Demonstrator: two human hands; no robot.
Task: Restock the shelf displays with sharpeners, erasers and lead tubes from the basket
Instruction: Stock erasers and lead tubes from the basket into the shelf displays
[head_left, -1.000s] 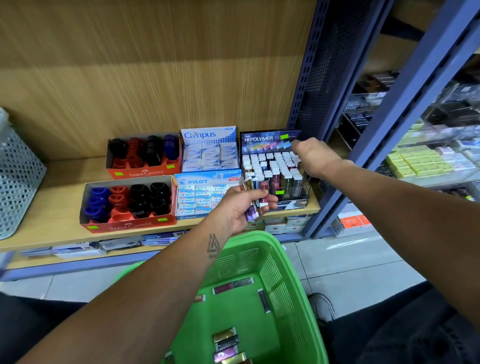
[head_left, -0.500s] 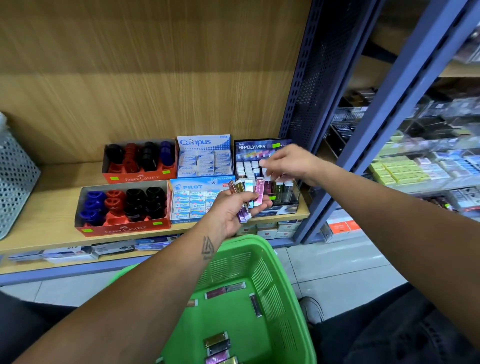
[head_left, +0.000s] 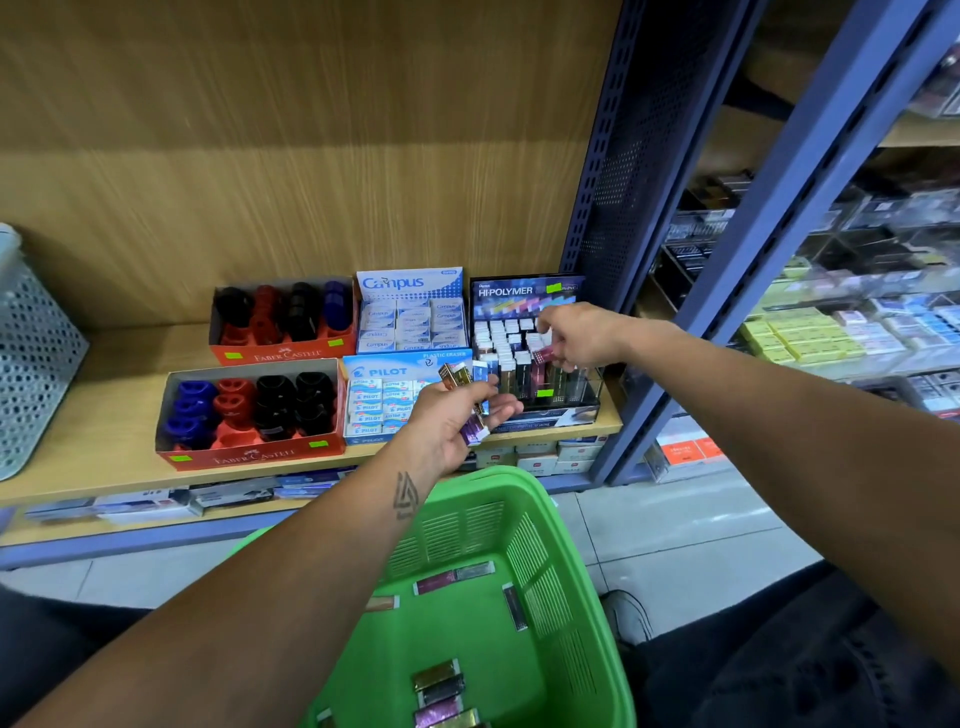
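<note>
Head view: the right hand (head_left: 582, 338) pinches one pink lead tube (head_left: 544, 356) just above the Hi-Polymer display (head_left: 524, 358); the left hand (head_left: 452, 415), nearer the green basket (head_left: 524, 525), grips a fan of spare tubes (head_left: 470, 395). A misaimed push could topple standing tubes. Half a second ago the right hand was still picking from the fan

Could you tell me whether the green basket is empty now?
No, several lead tubes lie on the floor of the green basket.
</note>
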